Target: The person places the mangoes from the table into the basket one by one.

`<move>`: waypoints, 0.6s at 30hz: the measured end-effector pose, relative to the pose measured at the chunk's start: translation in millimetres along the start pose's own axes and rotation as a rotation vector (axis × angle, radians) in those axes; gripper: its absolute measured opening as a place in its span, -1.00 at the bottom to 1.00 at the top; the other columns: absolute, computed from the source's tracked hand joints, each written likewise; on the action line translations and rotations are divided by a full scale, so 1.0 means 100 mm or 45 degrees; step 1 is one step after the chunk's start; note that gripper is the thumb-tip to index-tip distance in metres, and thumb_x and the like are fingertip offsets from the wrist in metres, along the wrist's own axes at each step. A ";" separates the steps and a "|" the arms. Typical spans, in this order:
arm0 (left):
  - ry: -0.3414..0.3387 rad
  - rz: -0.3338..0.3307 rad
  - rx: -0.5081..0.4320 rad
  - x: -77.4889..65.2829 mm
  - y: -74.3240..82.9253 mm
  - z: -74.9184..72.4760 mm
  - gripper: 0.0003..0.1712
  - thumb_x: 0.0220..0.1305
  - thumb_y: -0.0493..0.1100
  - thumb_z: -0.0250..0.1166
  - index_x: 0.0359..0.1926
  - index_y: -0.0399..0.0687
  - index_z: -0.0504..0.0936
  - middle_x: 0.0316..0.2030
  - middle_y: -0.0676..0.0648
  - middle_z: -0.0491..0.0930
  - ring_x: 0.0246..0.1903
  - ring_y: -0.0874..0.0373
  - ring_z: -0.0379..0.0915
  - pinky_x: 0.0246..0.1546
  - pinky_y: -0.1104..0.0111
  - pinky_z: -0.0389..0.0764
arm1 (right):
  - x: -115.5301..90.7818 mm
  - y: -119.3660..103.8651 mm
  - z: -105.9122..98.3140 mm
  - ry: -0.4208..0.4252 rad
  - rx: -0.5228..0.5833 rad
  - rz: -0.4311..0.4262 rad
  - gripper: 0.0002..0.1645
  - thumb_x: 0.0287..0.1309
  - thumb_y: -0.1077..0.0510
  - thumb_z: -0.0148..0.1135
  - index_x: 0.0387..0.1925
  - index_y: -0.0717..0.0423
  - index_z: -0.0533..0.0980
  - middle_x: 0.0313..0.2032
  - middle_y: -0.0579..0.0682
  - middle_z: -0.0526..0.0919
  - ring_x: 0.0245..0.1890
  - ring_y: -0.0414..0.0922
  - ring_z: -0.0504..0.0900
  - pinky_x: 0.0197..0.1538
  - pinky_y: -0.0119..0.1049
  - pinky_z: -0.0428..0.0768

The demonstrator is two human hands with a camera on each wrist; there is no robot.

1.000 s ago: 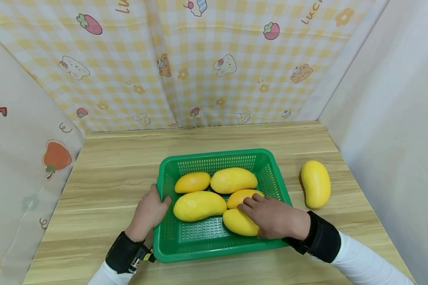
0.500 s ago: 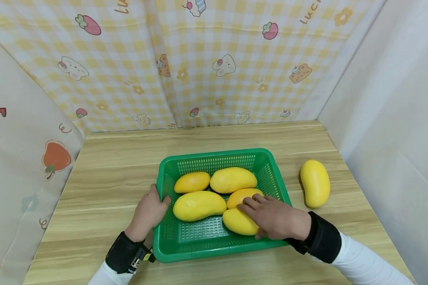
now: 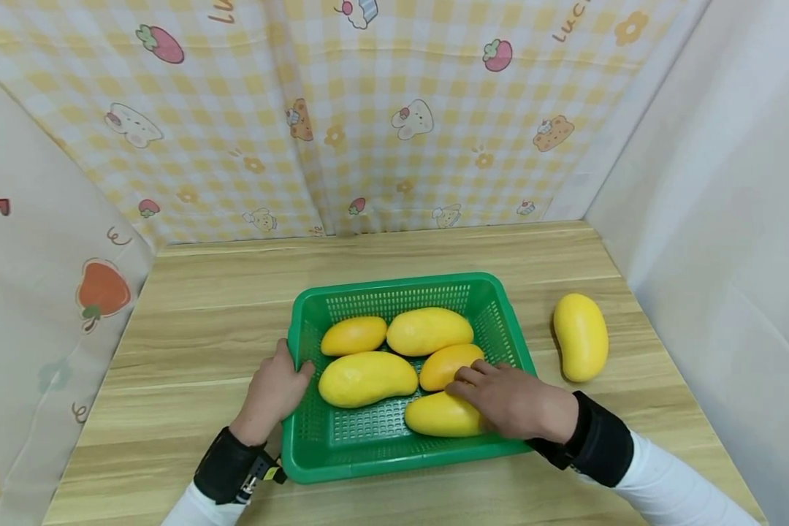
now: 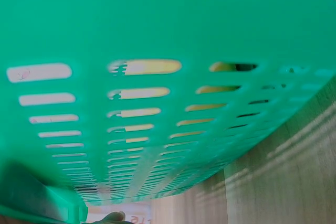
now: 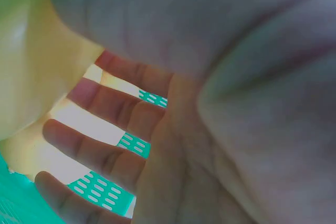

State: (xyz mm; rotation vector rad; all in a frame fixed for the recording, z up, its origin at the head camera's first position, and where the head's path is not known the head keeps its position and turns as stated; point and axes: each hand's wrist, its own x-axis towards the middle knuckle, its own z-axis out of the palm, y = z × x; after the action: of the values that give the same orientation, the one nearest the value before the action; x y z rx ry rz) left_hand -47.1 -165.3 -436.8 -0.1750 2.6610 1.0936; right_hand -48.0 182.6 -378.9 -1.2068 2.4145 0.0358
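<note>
A green plastic basket (image 3: 394, 466) with slotted walls stands on the table and holds several yellow mangoes. My left hand (image 3: 273, 398) grips its left rim, thumb inside the wall. The left wrist view is filled by the basket's outer wall (image 4: 157, 19), with yellow showing through slots. Inside the basket, my right hand (image 3: 516, 400) holds the front-right mango (image 3: 439, 415), covering its right end. In the right wrist view, thumb and fingers of the right hand (image 5: 173, 140) lie around this mango (image 5: 31, 61). Just behind sits a smaller orange-yellow mango (image 3: 448, 364), close to the fingertips.
Three other mangoes lie in the basket: a small one (image 3: 353, 336) at back left, a large one (image 3: 430, 331) at back right, and a long one (image 3: 368, 380) at front left. Another mango (image 3: 581, 337) rests on the wooden table (image 3: 223, 292), right of the basket. Curtains surround the table.
The front-right mango has turned to lie more level, and its left end has come forward, away from the smaller mango. My right hand has shifted slightly right. The left hand stays put.
</note>
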 end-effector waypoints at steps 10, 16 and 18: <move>0.010 0.009 0.000 0.00 0.01 -0.01 -0.42 0.36 -0.17 0.03 0.20 -0.53 0.11 -0.42 -0.28 0.50 -0.64 0.09 0.49 -0.67 0.29 0.54 | -0.02 0.00 -0.06 -0.028 0.086 0.110 -0.42 0.12 0.18 0.34 0.19 0.04 0.41 -0.06 -0.09 0.42 -0.04 -0.08 0.41 -0.03 -0.09 0.50; 0.010 0.008 0.002 0.00 0.01 -0.01 -0.40 0.36 -0.17 0.02 0.22 -0.55 0.09 -0.39 -0.30 0.50 -0.63 0.08 0.49 -0.67 0.29 0.55 | -0.07 0.05 -0.11 0.041 0.135 0.138 -0.46 0.16 0.09 0.33 0.16 0.11 0.45 -0.11 -0.05 0.44 -0.11 -0.07 0.45 -0.08 -0.19 0.52; 0.006 0.006 0.002 0.00 0.00 -0.01 -0.40 0.36 -0.17 0.02 0.21 -0.55 0.09 -0.39 -0.30 0.50 -0.63 0.08 0.49 -0.67 0.29 0.55 | -0.09 0.07 -0.11 0.063 0.139 0.148 -0.46 0.15 0.08 0.33 0.15 0.13 0.45 -0.09 -0.02 0.46 -0.08 -0.04 0.47 -0.06 -0.19 0.53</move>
State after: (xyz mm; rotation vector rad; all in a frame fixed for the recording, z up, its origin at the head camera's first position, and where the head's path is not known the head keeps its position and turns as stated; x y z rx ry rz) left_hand -47.6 -165.9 -435.7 -0.1712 2.6680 1.0940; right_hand -52.8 191.6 -366.2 -1.0303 2.4921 -0.0908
